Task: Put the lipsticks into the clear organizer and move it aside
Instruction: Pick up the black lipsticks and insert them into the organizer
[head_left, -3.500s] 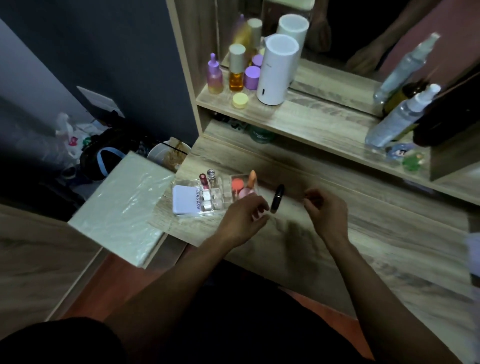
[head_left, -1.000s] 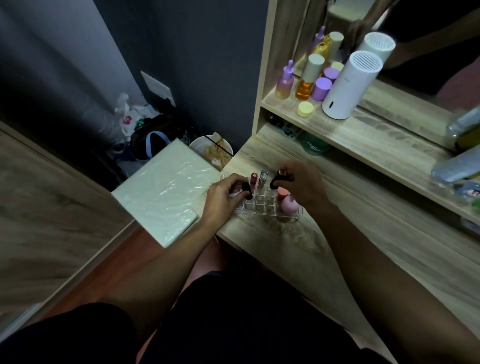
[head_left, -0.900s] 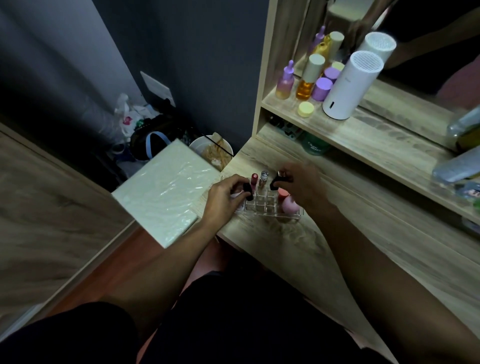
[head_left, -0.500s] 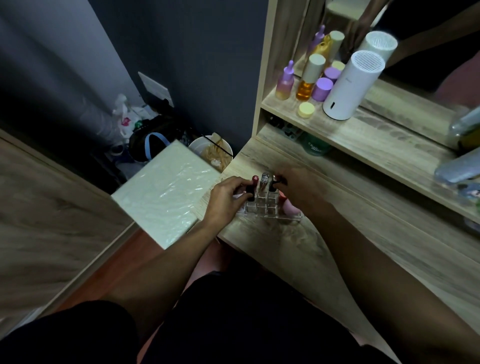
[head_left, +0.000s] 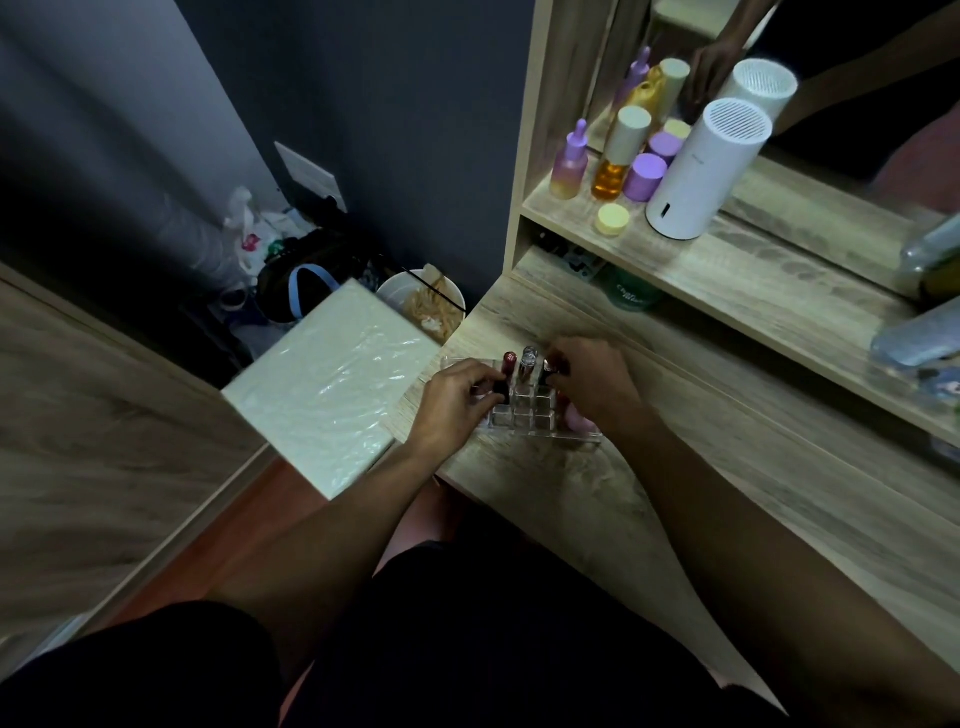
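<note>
Clear organizer (head_left: 524, 415) sits at desk (head_left: 727, 467) near-left corner. Your left hand (head_left: 452, 402) pinches black lipstick (head_left: 500, 391) over left slot; your right hand (head_left: 597, 382) grips dark lipstick (head_left: 551, 367) at far row.

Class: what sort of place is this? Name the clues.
Probably a bedroom dressing table: a mirror behind a wooden shelf of cosmetic bottles, and a clear organizer holding lipsticks.
</note>
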